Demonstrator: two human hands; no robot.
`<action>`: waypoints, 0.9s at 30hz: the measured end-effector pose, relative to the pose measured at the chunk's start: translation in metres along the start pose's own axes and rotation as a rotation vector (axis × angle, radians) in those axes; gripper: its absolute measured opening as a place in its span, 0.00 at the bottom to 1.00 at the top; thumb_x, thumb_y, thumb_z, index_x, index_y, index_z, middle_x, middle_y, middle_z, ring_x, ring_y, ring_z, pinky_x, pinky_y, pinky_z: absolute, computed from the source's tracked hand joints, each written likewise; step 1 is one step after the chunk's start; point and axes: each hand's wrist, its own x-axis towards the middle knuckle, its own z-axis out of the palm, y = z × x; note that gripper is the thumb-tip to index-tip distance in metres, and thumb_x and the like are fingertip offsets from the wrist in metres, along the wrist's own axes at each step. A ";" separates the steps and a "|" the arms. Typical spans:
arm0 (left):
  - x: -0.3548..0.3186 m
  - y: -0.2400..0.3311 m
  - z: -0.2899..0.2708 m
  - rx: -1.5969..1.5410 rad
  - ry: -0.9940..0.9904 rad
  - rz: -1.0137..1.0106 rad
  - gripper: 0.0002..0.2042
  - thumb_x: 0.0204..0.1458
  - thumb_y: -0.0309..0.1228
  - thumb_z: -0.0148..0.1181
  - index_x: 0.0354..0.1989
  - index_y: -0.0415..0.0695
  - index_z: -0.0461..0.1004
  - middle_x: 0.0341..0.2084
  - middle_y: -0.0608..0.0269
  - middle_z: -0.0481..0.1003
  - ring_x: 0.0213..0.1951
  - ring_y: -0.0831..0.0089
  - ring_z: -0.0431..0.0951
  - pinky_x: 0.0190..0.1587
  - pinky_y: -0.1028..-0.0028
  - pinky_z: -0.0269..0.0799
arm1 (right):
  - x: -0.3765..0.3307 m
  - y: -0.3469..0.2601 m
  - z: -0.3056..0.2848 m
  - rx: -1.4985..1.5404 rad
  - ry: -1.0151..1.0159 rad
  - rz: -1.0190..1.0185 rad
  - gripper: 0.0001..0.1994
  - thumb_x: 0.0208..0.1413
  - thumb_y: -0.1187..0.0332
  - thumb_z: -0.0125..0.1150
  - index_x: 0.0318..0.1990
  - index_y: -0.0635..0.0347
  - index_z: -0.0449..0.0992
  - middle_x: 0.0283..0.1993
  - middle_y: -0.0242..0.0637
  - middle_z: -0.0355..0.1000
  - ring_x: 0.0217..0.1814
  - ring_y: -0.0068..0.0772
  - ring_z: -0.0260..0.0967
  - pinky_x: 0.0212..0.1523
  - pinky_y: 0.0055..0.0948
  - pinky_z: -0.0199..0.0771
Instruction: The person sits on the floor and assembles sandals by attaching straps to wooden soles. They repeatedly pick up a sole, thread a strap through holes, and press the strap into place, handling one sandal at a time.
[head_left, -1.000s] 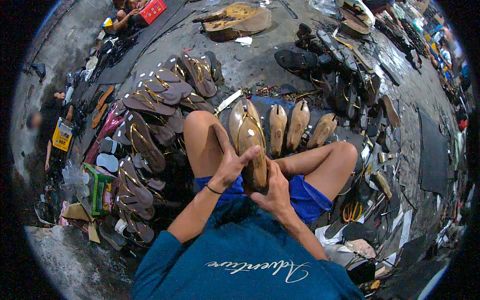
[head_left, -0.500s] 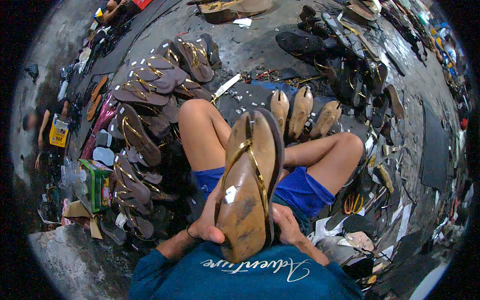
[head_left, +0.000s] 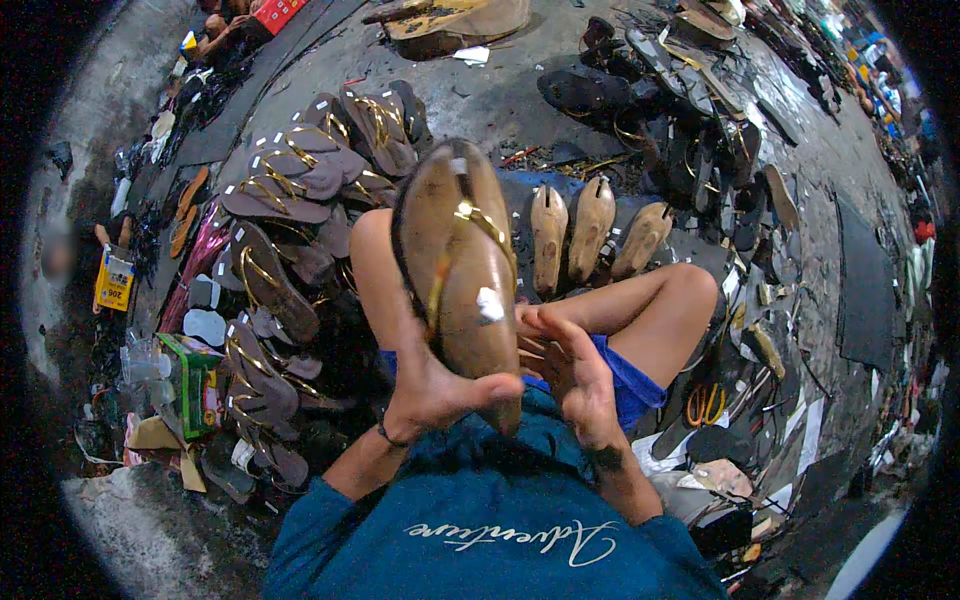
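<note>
A flip-flop sandal (head_left: 400, 235) with gold straps is raised over my lap, toe end pointing away. On it, under the straps, sits a worn brown shoe last (head_left: 475, 335) with a slot at the toe. My left hand (head_left: 432, 390) grips the pair near the heel, thumb across the last. Just right of the heel, my right hand (head_left: 582, 385) is open, fingers apart and palm turned toward the sandal; it holds nothing. Whether its fingertips touch the sandal's edge, I cannot tell.
Beyond my knees stand three more lasts (head_left: 592, 232). Brown sandals with gold straps (head_left: 290, 180) pile up on the left, near a green box (head_left: 190, 375). Dark sandals (head_left: 690, 150) lie at the far right. Orange-handled scissors (head_left: 706, 405) rest by my right knee.
My left hand has lifted the sandal and last away from my body and tilted them leftward. My right hand has come off the sandal's side and opened.
</note>
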 end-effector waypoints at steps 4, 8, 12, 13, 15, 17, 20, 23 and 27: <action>0.003 -0.004 0.010 0.589 -0.104 0.332 0.51 0.41 0.48 0.72 0.66 0.33 0.48 0.48 0.48 0.71 0.54 0.57 0.67 0.58 0.61 0.62 | 0.006 -0.006 -0.018 0.047 -0.397 0.272 0.57 0.35 0.47 0.75 0.68 0.65 0.46 0.65 0.47 0.58 0.69 0.45 0.53 0.69 0.39 0.51; 0.009 0.003 -0.016 1.087 -0.165 0.490 0.22 0.59 0.45 0.54 0.50 0.38 0.75 0.39 0.54 0.76 0.41 0.59 0.71 0.48 0.65 0.62 | -0.027 -0.005 -0.014 0.246 -0.043 0.329 0.50 0.35 0.55 0.70 0.67 0.65 0.52 0.63 0.49 0.62 0.66 0.49 0.59 0.67 0.40 0.56; 0.000 -0.003 -0.012 0.636 -0.318 -0.143 0.17 0.62 0.41 0.50 0.33 0.38 0.75 0.27 0.53 0.75 0.31 0.65 0.75 0.37 0.67 0.67 | -0.057 0.001 -0.013 0.617 0.143 0.395 0.48 0.32 0.59 0.64 0.66 0.65 0.53 0.60 0.50 0.64 0.62 0.51 0.62 0.63 0.47 0.63; -0.008 -0.001 -0.009 0.565 -0.386 -0.412 0.18 0.63 0.40 0.49 0.30 0.37 0.74 0.25 0.53 0.74 0.29 0.66 0.75 0.35 0.68 0.67 | -0.065 -0.006 -0.017 0.646 0.168 0.401 0.48 0.32 0.58 0.64 0.66 0.65 0.53 0.60 0.51 0.64 0.61 0.51 0.62 0.62 0.47 0.64; -0.027 -0.021 -0.005 0.448 -0.490 -0.260 0.17 0.64 0.39 0.46 0.31 0.37 0.69 0.20 0.53 0.69 0.24 0.70 0.71 0.29 0.69 0.66 | -0.069 -0.024 -0.009 0.645 0.247 0.433 0.49 0.31 0.58 0.64 0.66 0.66 0.52 0.59 0.51 0.64 0.59 0.52 0.64 0.60 0.49 0.66; -0.046 -0.031 0.004 0.222 -0.501 -0.271 0.14 0.66 0.37 0.43 0.34 0.38 0.64 0.21 0.55 0.64 0.25 0.70 0.65 0.31 0.68 0.64 | -0.076 -0.032 -0.004 0.589 0.314 0.393 0.49 0.31 0.58 0.63 0.65 0.68 0.52 0.58 0.53 0.64 0.58 0.52 0.65 0.59 0.49 0.67; -0.060 -0.031 0.003 0.191 -0.576 -0.306 0.13 0.66 0.36 0.40 0.34 0.38 0.63 0.22 0.55 0.62 0.27 0.70 0.65 0.33 0.69 0.63 | -0.096 -0.024 -0.011 0.613 0.310 0.290 0.47 0.37 0.61 0.58 0.67 0.70 0.47 0.62 0.61 0.61 0.59 0.57 0.65 0.60 0.53 0.67; -0.064 -0.021 0.000 0.073 -0.620 -0.439 0.14 0.67 0.35 0.39 0.32 0.40 0.63 0.22 0.67 0.58 0.27 0.77 0.59 0.31 0.73 0.61 | -0.101 -0.023 -0.010 0.671 0.336 0.263 0.46 0.37 0.61 0.58 0.66 0.71 0.48 0.61 0.61 0.61 0.59 0.57 0.65 0.61 0.53 0.66; -0.074 -0.024 -0.014 -0.034 -0.603 -0.546 0.15 0.67 0.36 0.42 0.28 0.42 0.64 0.22 0.76 0.56 0.27 0.83 0.54 0.31 0.77 0.57 | -0.091 -0.031 0.001 0.772 0.311 0.203 0.47 0.36 0.60 0.60 0.66 0.73 0.48 0.61 0.60 0.61 0.60 0.57 0.65 0.59 0.51 0.68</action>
